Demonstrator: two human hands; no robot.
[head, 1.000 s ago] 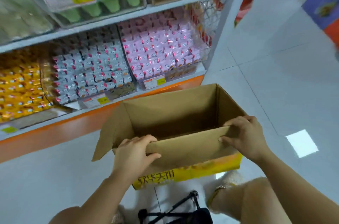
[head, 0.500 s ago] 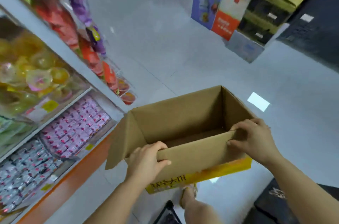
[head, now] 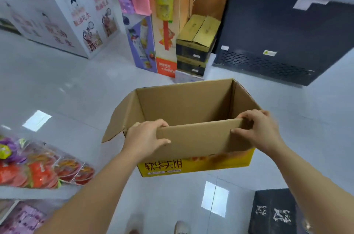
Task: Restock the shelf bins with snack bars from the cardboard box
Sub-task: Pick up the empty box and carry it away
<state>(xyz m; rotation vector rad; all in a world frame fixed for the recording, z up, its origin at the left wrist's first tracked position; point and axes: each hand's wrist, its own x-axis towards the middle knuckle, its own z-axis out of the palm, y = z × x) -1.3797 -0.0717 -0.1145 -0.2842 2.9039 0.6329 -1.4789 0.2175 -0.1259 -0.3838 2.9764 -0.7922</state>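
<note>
- Nearest, below the forearms, a shoe stands on the pale floor, and a dark mat lies under the right forearm.
- Down and left of the left hand, the shelf carries red packets, with a blurred bin of pink wrappers beneath.
- The left hand clamps the near wall of the box at its left end, thumb outside and fingers hooked over the rim.
- The right hand clamps the same wall at its right end in the same way.
- The box hangs between the hands, off the floor, mouth up. Its long axis runs from hand to hand.
- The near wall hides its bottom, so it cannot be told whether any bars lie inside.
- The coming move likely turns on one relation: the bins lie left of the box and nearer, so the left hand is closer to them.
- Beyond the box stand stacked cartons. A dark freezer lies past the right hand and a white display past the left.
</note>
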